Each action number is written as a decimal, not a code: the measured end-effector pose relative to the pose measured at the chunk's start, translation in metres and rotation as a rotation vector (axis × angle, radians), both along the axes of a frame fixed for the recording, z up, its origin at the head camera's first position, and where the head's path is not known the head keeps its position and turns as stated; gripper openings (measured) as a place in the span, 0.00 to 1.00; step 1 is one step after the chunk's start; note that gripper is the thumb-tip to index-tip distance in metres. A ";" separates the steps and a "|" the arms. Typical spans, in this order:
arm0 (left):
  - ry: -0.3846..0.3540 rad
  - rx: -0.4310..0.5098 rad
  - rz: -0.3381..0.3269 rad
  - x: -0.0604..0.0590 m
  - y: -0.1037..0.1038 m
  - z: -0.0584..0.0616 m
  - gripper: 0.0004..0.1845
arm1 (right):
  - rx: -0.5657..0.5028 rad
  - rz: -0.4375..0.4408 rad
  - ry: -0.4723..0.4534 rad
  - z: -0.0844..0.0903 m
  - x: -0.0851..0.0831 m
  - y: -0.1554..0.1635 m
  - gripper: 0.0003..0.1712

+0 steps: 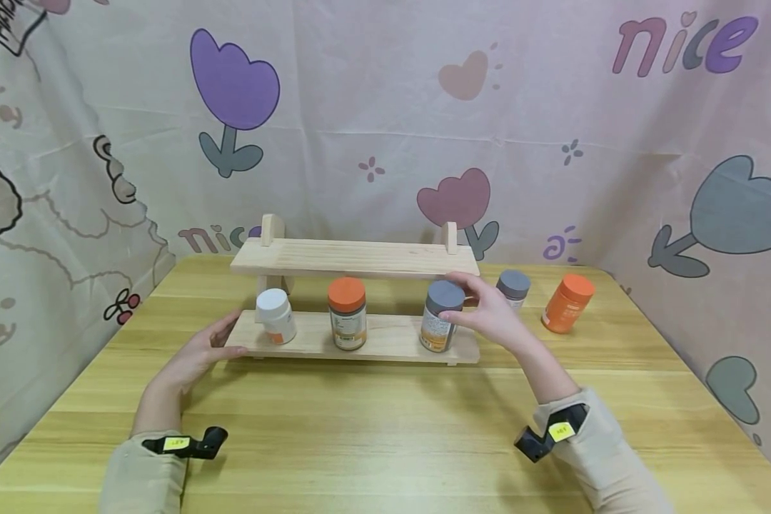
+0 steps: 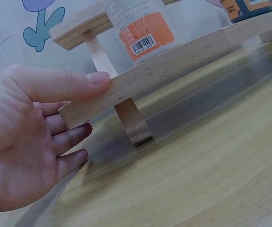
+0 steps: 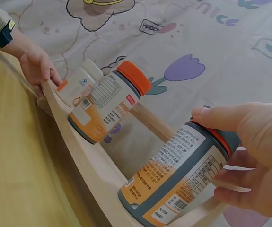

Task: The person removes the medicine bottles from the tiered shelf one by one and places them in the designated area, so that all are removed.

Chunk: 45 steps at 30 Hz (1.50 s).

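A two-tier wooden shelf (image 1: 385,344) stands on the table. On its lower board (image 3: 81,158) are a white-capped bottle (image 1: 275,316), an orange-capped bottle (image 1: 348,314) and a grey-capped bottle (image 1: 438,327). My right hand (image 1: 472,305) grips the grey-capped bottle (image 3: 178,184) by its lid, thumb in front and fingers curled behind; the bottle's base is on the board's right end. My left hand (image 1: 213,344) lies at the board's left end. Its straight thumb (image 2: 65,85) presses on the board's edge (image 2: 173,61), and its fingers lie loosely extended below the board.
The upper board (image 1: 353,257) holds nothing. Right of the shelf a second grey-capped bottle (image 1: 512,287) and an all-orange bottle (image 1: 568,304) stand on the wooden table (image 1: 373,428). A printed cloth backdrop (image 1: 385,128) closes in the back and both sides.
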<state>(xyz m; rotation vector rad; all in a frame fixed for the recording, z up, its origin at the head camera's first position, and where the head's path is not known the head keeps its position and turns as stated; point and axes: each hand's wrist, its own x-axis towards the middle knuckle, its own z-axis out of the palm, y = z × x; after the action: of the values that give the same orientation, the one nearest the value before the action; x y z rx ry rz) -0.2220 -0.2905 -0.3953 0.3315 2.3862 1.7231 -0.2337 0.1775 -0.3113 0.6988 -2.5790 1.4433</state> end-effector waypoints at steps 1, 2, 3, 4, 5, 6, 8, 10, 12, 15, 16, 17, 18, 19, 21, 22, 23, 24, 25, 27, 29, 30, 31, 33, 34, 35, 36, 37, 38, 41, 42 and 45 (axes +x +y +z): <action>0.001 -0.001 -0.001 0.000 0.000 0.000 0.47 | 0.002 -0.006 -0.004 0.000 0.000 0.000 0.37; 0.002 -0.001 -0.002 0.000 0.000 0.000 0.47 | 0.005 -0.010 -0.005 0.000 0.000 0.000 0.37; 0.004 -0.002 -0.002 0.000 -0.001 0.000 0.47 | 0.006 -0.014 -0.006 0.000 0.000 0.000 0.37; 0.005 -0.002 -0.003 0.000 -0.001 0.000 0.47 | 0.006 -0.016 -0.007 0.000 0.000 -0.001 0.37; 0.006 -0.003 -0.003 0.000 -0.001 0.000 0.47 | 0.007 -0.018 -0.007 0.000 0.000 -0.001 0.37; 0.005 -0.003 -0.003 0.000 -0.001 0.000 0.47 | 0.008 -0.021 -0.008 0.000 0.000 -0.001 0.37; 0.003 -0.001 -0.001 -0.001 -0.001 0.000 0.47 | 0.015 -0.030 -0.008 0.000 0.000 -0.001 0.37; 0.000 -0.003 0.001 -0.001 -0.001 0.000 0.47 | 0.024 -0.046 -0.009 -0.001 0.001 -0.001 0.37; -0.003 -0.003 0.002 0.000 -0.001 0.000 0.47 | 0.031 -0.061 -0.006 -0.002 0.002 -0.001 0.36; -0.004 -0.007 0.004 0.000 -0.001 0.001 0.47 | 0.043 -0.081 0.010 -0.003 0.003 0.001 0.35; -0.005 -0.005 0.005 0.000 0.000 0.001 0.47 | 0.043 -0.083 0.015 -0.003 0.003 0.002 0.35; -0.006 -0.004 0.005 0.000 0.000 0.001 0.47 | 0.042 -0.084 0.019 -0.003 0.004 0.002 0.34; -0.007 -0.002 0.006 0.000 0.000 0.001 0.47 | 0.042 -0.084 0.022 -0.003 0.004 0.003 0.34; -0.009 -0.003 0.008 0.000 0.000 0.001 0.47 | 0.041 -0.085 0.024 -0.003 0.005 0.005 0.33; -0.011 -0.001 0.009 -0.001 0.000 0.001 0.47 | 0.040 -0.084 0.027 -0.003 0.005 0.007 0.33; -0.010 0.002 0.006 -0.001 0.000 0.000 0.47 | 0.041 -0.086 0.026 -0.003 0.005 0.009 0.33; -0.009 0.005 0.004 -0.001 0.000 0.000 0.47 | 0.044 -0.089 0.026 -0.002 0.005 0.010 0.32; -0.006 0.005 0.002 -0.001 0.000 0.000 0.47 | 0.046 -0.092 0.024 -0.002 0.005 0.012 0.32; -0.002 0.003 0.002 -0.001 -0.001 0.000 0.47 | 0.054 -0.098 0.021 -0.002 0.006 0.014 0.32; 0.009 0.004 -0.001 0.000 -0.001 -0.001 0.46 | 0.064 -0.111 0.008 -0.001 0.006 0.017 0.33; 0.018 -0.002 0.001 0.001 -0.001 -0.001 0.46 | 0.065 -0.121 -0.017 -0.001 0.007 0.021 0.34; 0.022 -0.006 0.003 0.001 -0.001 -0.001 0.46 | 0.062 -0.125 -0.032 0.000 0.008 0.023 0.34; 0.024 -0.008 0.003 0.001 -0.001 -0.001 0.45 | 0.061 -0.129 -0.043 0.000 0.009 0.025 0.34; 0.024 -0.013 0.004 0.001 -0.002 -0.001 0.45 | 0.049 -0.129 -0.057 0.001 0.009 0.029 0.34; 0.023 -0.015 0.006 0.001 -0.002 -0.001 0.45 | 0.049 -0.132 -0.058 0.002 0.010 0.032 0.34; 0.024 -0.013 0.005 0.001 -0.002 -0.001 0.46 | 0.048 -0.137 -0.055 0.002 0.010 0.034 0.33; 0.022 -0.015 0.006 0.001 -0.002 -0.002 0.46 | 0.050 -0.143 -0.053 0.002 0.011 0.036 0.33; 0.021 -0.015 0.006 0.001 -0.002 -0.002 0.46 | 0.053 -0.151 -0.051 0.003 0.011 0.039 0.33; 0.020 -0.014 0.006 0.000 -0.001 -0.002 0.46 | 0.056 -0.161 -0.051 0.003 0.012 0.041 0.32; 0.024 -0.015 0.000 0.000 -0.001 -0.002 0.46 | 0.066 -0.200 -0.051 0.003 0.014 0.048 0.33; 0.028 -0.023 -0.002 0.000 -0.001 -0.002 0.45 | 0.067 -0.210 -0.050 0.002 0.014 0.050 0.33; 0.039 -0.034 -0.009 -0.001 -0.001 -0.003 0.44 | 0.061 -0.235 -0.033 0.000 0.015 0.057 0.34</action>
<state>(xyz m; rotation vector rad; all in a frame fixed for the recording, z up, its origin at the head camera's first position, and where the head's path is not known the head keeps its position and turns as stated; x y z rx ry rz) -0.2225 -0.2913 -0.3979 0.3738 2.4342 1.6855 -0.2183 0.2348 -0.3108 0.3652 -2.6336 1.3197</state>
